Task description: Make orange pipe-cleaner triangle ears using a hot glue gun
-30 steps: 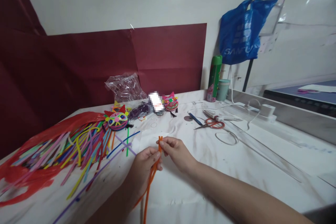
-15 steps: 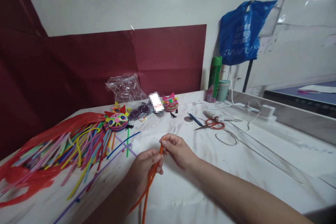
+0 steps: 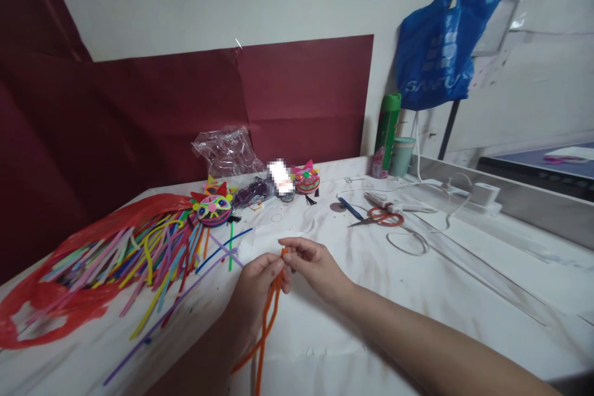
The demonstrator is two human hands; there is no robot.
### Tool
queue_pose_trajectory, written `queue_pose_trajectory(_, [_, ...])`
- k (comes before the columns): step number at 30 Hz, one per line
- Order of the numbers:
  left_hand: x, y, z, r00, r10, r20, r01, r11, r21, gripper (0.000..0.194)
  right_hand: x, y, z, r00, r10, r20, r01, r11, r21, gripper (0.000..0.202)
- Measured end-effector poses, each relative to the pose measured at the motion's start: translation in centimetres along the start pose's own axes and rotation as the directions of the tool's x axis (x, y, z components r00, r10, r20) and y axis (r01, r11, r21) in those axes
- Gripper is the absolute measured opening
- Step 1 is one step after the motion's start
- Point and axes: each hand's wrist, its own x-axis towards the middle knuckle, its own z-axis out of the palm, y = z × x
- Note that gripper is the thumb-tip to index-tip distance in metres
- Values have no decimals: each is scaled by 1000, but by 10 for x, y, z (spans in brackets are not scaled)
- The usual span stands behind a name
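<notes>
Orange pipe cleaners (image 3: 265, 328) hang down between my hands, their lower ends crossing and running past the bottom of the view. My left hand (image 3: 258, 278) pinches them just below the top. At the top end, a short folded or twisted orange bit shows between the fingertips of my right hand (image 3: 315, 266), which touches my left fingers. Whether the top is bent or wrapped, I cannot tell. To the left, a heap of many-coloured pipe cleaners (image 3: 148, 253) lies on a red plastic bag (image 3: 93, 223). A purple pipe cleaner (image 3: 171, 312) lies nearer my left arm.
Cat-faced crafts stand at the back, one (image 3: 212, 209) by the heap and a pink one (image 3: 307, 179) further right. Right of my hands lie orange-handled scissors (image 3: 385, 216), a glue gun (image 3: 383, 203), a blue pen-like tool (image 3: 350, 208) and cables. A green spray can (image 3: 387, 133) stands beside a cup (image 3: 401, 158).
My right fingertips have moved down closer to my left hand, and the orange top end now looks shorter and more bunched. The view has shifted slightly.
</notes>
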Motion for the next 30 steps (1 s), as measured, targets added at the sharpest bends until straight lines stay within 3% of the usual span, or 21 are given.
queue_pose_trajectory(3, [0, 1, 0, 1000, 9, -18, -10, 999, -35, 19, -3, 0, 1, 993, -104, -49, 96, 984, -151, 33])
queue_pose_trajectory(6, [0, 1, 0, 1000, -12, -26, 10, 999, -48, 16, -6, -1, 0, 974, -226, 6, 218, 931, -293, 27])
queue_pose_trajectory(10, [-1, 2, 1, 999, -26, -38, 25, 999, -35, 16, -7, -2, -1, 960, -276, 39, 272, 902, -335, 25])
queue_pose_trajectory(13, [-2, 4, 1, 999, -28, -41, 26, 999, -38, 15, -6, -3, -2, 969, -247, 18, 240, 918, -315, 25])
queue_pose_trajectory(17, [-1, 5, 0, 999, -14, -36, 13, 999, -39, 16, -4, -4, -2, 994, -62, -95, 44, 982, -181, 26])
queue_pose_trajectory(23, [-1, 3, 0, 1000, -26, 9, 25, 1000, 17, 21, -3, -2, 2, 996, 62, 60, -66, 996, 58, 24])
queue_pose_trajectory(28, [-1, 1, 0, 994, -98, 46, 98, 995, 0, 16, 2, -4, -5, 969, 102, -226, -77, 990, 116, 25])
queue_pose_trajectory(30, [-1, 1, 0, 992, -113, 50, 113, 994, 11, 15, 5, -7, -8, 962, 116, -248, -78, 984, 157, 26])
